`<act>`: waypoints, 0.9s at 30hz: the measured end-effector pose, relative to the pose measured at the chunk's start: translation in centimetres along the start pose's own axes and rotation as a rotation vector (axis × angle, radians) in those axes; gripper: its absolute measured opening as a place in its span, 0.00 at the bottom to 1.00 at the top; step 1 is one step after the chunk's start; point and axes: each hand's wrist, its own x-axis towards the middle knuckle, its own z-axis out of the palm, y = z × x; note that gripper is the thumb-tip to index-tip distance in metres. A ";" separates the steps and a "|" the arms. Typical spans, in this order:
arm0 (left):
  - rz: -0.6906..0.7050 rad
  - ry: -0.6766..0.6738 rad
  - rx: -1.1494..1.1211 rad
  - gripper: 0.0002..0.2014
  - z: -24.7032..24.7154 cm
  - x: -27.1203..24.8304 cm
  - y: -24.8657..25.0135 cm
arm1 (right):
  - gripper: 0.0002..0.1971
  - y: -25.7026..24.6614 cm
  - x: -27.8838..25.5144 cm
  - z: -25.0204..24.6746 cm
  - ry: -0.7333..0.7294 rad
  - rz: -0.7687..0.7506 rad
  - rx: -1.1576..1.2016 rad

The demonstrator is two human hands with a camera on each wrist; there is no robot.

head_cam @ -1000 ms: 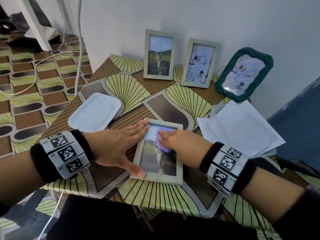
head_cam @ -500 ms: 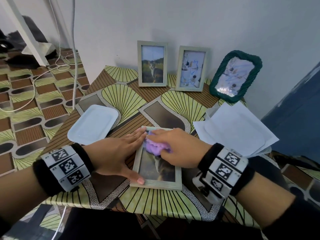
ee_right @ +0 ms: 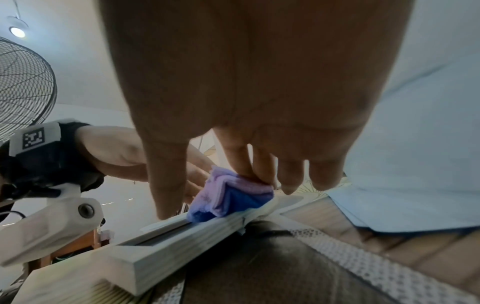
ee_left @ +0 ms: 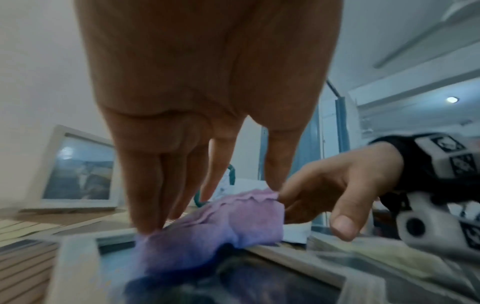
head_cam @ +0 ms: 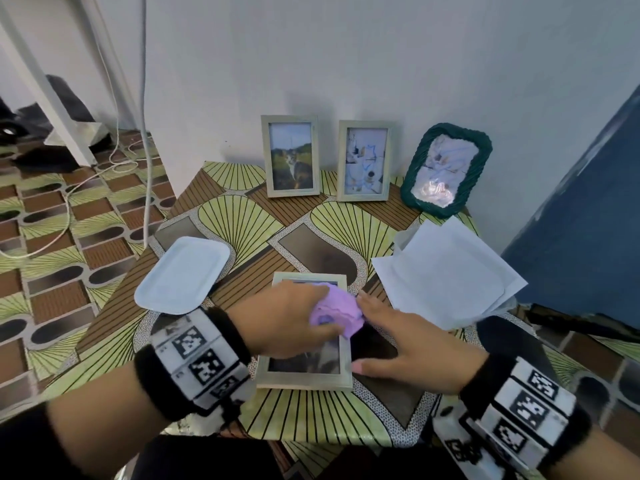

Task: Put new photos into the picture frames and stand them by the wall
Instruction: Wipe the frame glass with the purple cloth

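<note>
A pale wooden picture frame (head_cam: 304,375) with a cat photo lies flat on the patterned table (head_cam: 242,216), near its front edge. A crumpled purple cloth (head_cam: 337,311) sits on the glass. My left hand (head_cam: 329,310) reaches over the frame and holds the cloth between its fingers and thumb, pressing it down; the left wrist view shows the cloth (ee_left: 221,222) under those fingers. My right hand (head_cam: 360,333) is spread at the frame's right edge, with fingertips touching the cloth (ee_right: 231,197) and the thumb by the frame's rim (ee_right: 182,242). Two wooden frames (head_cam: 290,155) (head_cam: 364,160) and a green frame (head_cam: 446,169) stand against the wall.
A white tray (head_cam: 183,273) lies to the left of the flat frame. A loose stack of white paper sheets (head_cam: 446,271) lies to its right. A dark blue surface (head_cam: 581,220) rises beyond the table's right side. Cables (head_cam: 69,188) trail across the floor on the left.
The purple cloth went from under my right hand to my left. My left hand moved from the frame's left edge onto the glass; my right hand drew back to the right edge.
</note>
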 end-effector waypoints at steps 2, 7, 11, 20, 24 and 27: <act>-0.041 -0.123 0.141 0.36 1.1 0.7 1.1 | 0.53 0.0 0.1 0.1 0.005 0.000 -0.014; -0.052 -0.010 0.244 0.29 1.0 2.2 1.8 | 0.54 0.7 -0.4 -0.2 0.002 0.043 -0.018; -0.027 0.054 0.306 0.17 0.5 3.0 1.3 | 0.48 0.9 -0.8 -0.2 0.044 0.046 0.001; 0.044 0.191 -0.253 0.05 -4.4 1.6 -2.6 | 0.30 0.4 -1.3 -0.3 0.253 0.050 0.062; 0.186 0.234 -0.329 0.14 -6.3 -0.7 -5.7 | 0.24 -0.2 -0.8 0.1 0.320 0.035 0.081; 0.317 0.180 -0.145 0.18 -5.6 -2.9 -7.1 | 0.26 -0.8 -0.5 0.2 0.309 -0.037 0.069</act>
